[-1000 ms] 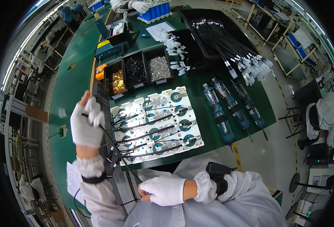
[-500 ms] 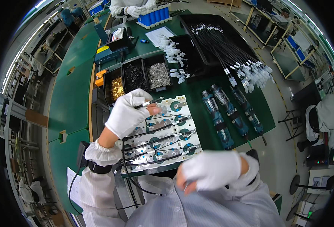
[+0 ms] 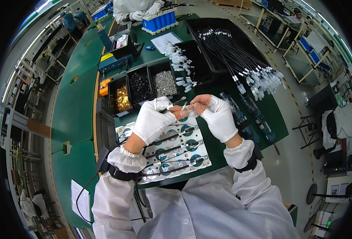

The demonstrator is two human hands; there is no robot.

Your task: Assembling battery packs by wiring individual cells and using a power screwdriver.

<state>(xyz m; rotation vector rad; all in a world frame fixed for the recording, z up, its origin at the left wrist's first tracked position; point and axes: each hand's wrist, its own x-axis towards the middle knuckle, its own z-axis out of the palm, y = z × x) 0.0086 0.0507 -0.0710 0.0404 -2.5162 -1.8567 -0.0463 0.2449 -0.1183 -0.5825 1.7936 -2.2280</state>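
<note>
Nearest, a white plate (image 3: 203,163) bearing black cables (image 3: 168,138) lies on the green worktop (image 3: 212,154). Above its far edge, the left hand (image 3: 154,119), gloved with bare fingertips, grips a lug-tipped cable end (image 3: 176,102); just beside it, the right hand (image 3: 220,119), likewise gloved, pinches a small pale piece (image 3: 192,112), too indistinct to identify. To the right, power tools (image 3: 264,127). Beyond, gold-coloured parts (image 3: 122,98) and silver parts (image 3: 164,83) in bins; farther, a black tray (image 3: 192,28). Farthest, a co-worker's gloved hand (image 3: 137,16) beside a blue block (image 3: 160,22).
</note>
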